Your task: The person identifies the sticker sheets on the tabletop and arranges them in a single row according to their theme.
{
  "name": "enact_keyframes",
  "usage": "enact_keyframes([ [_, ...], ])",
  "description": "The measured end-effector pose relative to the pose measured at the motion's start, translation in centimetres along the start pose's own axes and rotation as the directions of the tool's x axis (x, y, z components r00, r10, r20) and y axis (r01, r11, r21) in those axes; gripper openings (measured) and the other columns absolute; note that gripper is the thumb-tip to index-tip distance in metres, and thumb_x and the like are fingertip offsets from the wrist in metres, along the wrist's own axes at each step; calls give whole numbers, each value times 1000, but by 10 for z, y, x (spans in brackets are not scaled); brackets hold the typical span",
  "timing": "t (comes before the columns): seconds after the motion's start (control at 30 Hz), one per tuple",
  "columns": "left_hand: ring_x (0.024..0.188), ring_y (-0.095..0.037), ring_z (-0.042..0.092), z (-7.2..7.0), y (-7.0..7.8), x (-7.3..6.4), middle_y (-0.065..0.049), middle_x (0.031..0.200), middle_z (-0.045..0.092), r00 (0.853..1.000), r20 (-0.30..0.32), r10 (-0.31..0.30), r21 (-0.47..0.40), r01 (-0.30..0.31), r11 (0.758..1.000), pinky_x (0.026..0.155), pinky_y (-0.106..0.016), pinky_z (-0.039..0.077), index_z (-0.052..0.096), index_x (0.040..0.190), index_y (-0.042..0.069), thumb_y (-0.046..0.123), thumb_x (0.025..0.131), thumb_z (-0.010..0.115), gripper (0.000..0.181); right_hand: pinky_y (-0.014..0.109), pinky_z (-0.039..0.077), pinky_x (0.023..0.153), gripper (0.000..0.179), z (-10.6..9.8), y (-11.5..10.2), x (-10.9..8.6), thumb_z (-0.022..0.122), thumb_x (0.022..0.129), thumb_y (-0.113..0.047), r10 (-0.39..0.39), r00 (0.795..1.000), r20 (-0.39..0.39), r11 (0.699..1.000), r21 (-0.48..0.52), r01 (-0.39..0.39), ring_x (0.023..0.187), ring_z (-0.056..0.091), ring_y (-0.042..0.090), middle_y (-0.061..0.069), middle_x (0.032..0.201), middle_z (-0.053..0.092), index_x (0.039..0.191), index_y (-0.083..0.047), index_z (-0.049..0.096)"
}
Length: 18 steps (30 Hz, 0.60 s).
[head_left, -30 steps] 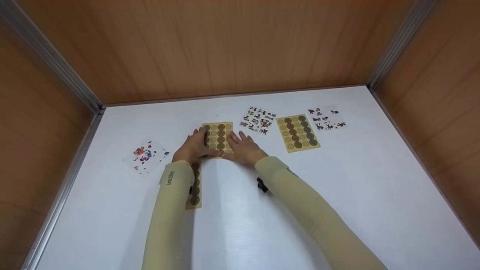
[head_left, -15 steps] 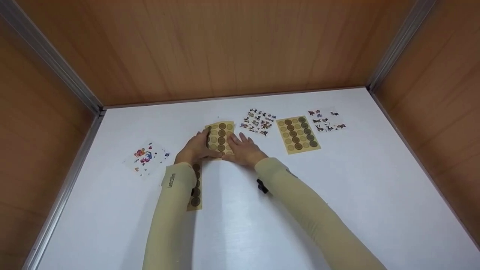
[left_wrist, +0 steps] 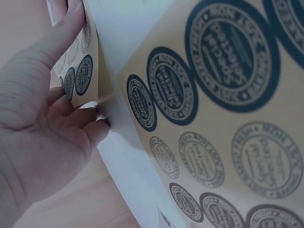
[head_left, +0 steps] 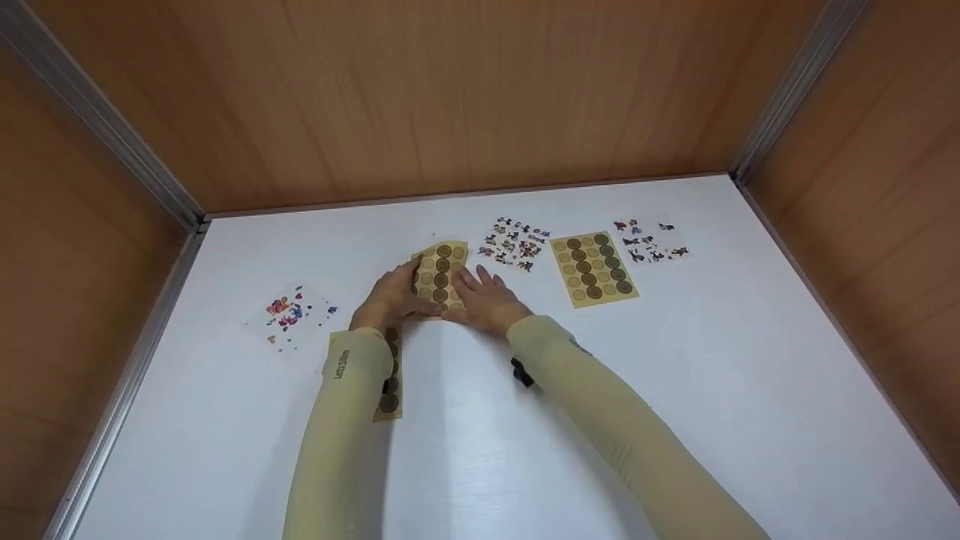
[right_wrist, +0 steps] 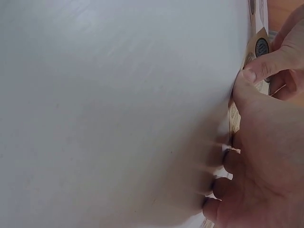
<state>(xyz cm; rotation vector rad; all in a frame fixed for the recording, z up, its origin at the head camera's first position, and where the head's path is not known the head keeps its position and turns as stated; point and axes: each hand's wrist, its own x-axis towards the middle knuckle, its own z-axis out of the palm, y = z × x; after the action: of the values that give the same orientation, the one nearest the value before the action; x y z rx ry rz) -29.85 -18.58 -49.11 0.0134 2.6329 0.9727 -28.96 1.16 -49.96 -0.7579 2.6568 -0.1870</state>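
Observation:
A kraft-brown sticker sheet (head_left: 444, 262) with round dark and pale labels lies between my hands in the head view. My left hand (head_left: 388, 298) grips its left side, thumb over the front and fingers curled behind the edge, and the sheet bows up there. Flat on the sheet's lower right, my right hand (head_left: 491, 301) presses with fingers spread; in the right wrist view its thumb (right_wrist: 244, 90) meets the left thumb (right_wrist: 263, 66) at the near edge. A second brown sticker sheet (head_left: 390, 382) lies partly hidden under my left forearm, and looms close in the left wrist view.
Another brown sticker sheet (head_left: 594, 268) lies to the right. Clear sheets of small colourful stickers sit beside it, one on its left (head_left: 514, 244) and one on its right (head_left: 651, 240); another clear sheet (head_left: 289, 315) is at far left. Wooden panels (head_left: 480, 97) wall the white table.
The gripped sheet's upper left part has lifted and bent, and its far edge now curves. My left hand has shifted slightly to the right; my right hand stays almost in place.

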Motion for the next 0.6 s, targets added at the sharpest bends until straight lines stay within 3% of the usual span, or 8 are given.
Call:
enact_keyframes([
  [0.37,138,-33,44,5,8,-4,-16,153,47,1000,-14,-15,-12,15,1000,119,-49,32,35,158,8,20,79,89,96,51,7,125,82,0,-1,-3,38,105,-60,-7,1000,-23,1000,9,7,154,1,37,9,170,2,164,-11,9],
  [0.6,134,-32,50,9,9,-6,-14,145,55,996,-43,76,22,-76,997,116,-48,37,46,152,8,14,78,90,87,50,8,125,84,3,0,-2,38,104,-61,-10,1000,-27,1000,-3,10,154,2,36,8,170,0,164,-11,7],
])
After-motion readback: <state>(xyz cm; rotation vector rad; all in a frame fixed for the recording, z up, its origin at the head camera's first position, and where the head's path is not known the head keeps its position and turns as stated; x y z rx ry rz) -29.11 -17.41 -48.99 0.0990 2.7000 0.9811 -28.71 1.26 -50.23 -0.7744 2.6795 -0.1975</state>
